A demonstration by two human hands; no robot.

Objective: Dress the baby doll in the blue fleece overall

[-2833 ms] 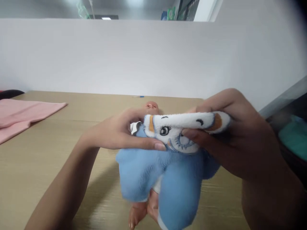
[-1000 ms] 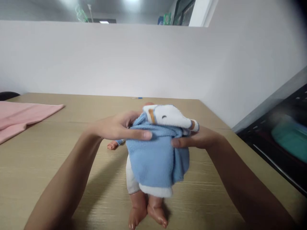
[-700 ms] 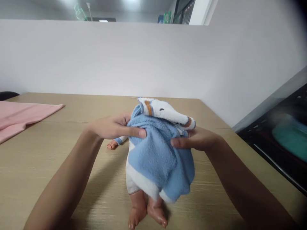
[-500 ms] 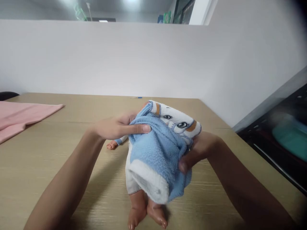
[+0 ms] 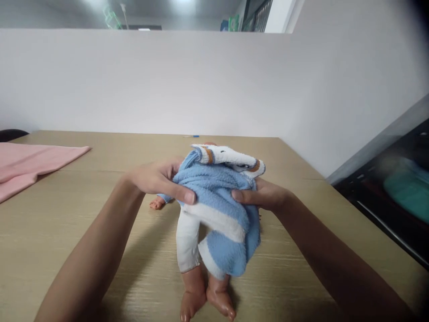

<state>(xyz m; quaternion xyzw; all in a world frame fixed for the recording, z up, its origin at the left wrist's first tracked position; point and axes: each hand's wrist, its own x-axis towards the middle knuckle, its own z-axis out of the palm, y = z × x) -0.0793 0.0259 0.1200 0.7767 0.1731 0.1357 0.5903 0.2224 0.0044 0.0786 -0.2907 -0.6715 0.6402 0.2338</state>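
Observation:
A fluffy blue garment point(image 5: 217, 183) with white trim and a stitched animal face is held up between my hands. My left hand point(image 5: 164, 181) grips its left side, thumb on the front. On the right side my right hand point(image 5: 263, 194) grips it too, thumb pressed on the fabric. Behind and below the garment lies a doll point(image 5: 192, 290) in white trousers, its bare feet toward me. One small doll hand point(image 5: 157, 203) with a blue cuff shows at the left. The garment hides the doll's torso and most of its head.
A pink cloth point(image 5: 36, 163) lies at the table's left. A small blue-tipped item point(image 5: 195, 136) rests at the back edge of the wooden table point(image 5: 100, 152), against a pale wall. A black rack point(image 5: 385, 197) with a teal thing stands at the right.
The garment's upper part with the face has folded back, and its white hem has lifted, showing more of the doll's trousers. My right hand has moved left and up.

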